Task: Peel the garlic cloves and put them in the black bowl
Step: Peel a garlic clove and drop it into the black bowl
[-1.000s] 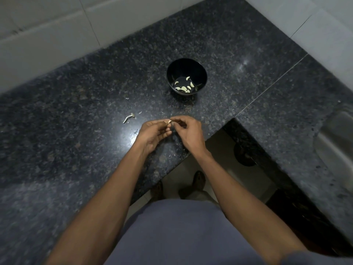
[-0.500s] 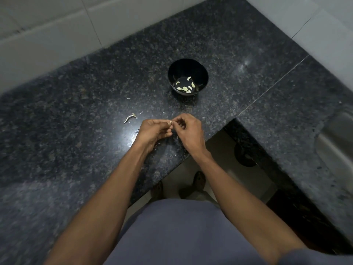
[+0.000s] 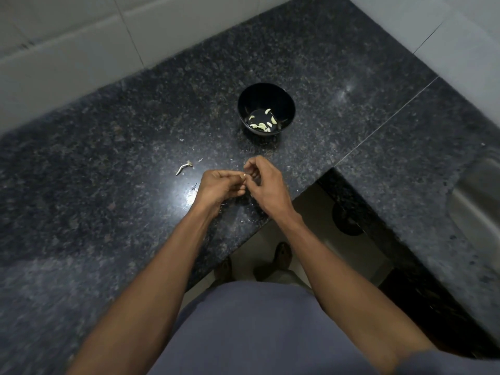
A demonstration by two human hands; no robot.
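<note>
I have a garlic clove (image 3: 244, 175) pinched at the tips of my left hand (image 3: 220, 186), and the fingers (image 3: 251, 165) of my right hand (image 3: 266, 185) are curled in on it from the right, picking at its skin. Both hands hang just above the near edge of the counter (image 3: 108, 185). The clove is tiny and mostly hidden, so I cannot tell how much skin is left on it.

My worry is the slip. A half-skinned clove is slick, and if my right fingers tug too hard it could pop free and go over the near edge to the floor (image 3: 311, 212), which lies open just below my right wrist. Peel could also ride along into the black bowl (image 3: 266, 96) if I drop the clove in before it is clean.

The bowl sits farther off, slightly right of my hands, with several pale peeled cloves (image 3: 263, 123) at its bottom. Nothing stands between hands and bowl. A dry stem scrap (image 3: 184, 168) and small flecks of skin lie to the left, and a steel sink (image 3: 479, 201) shows at the right edge.
</note>
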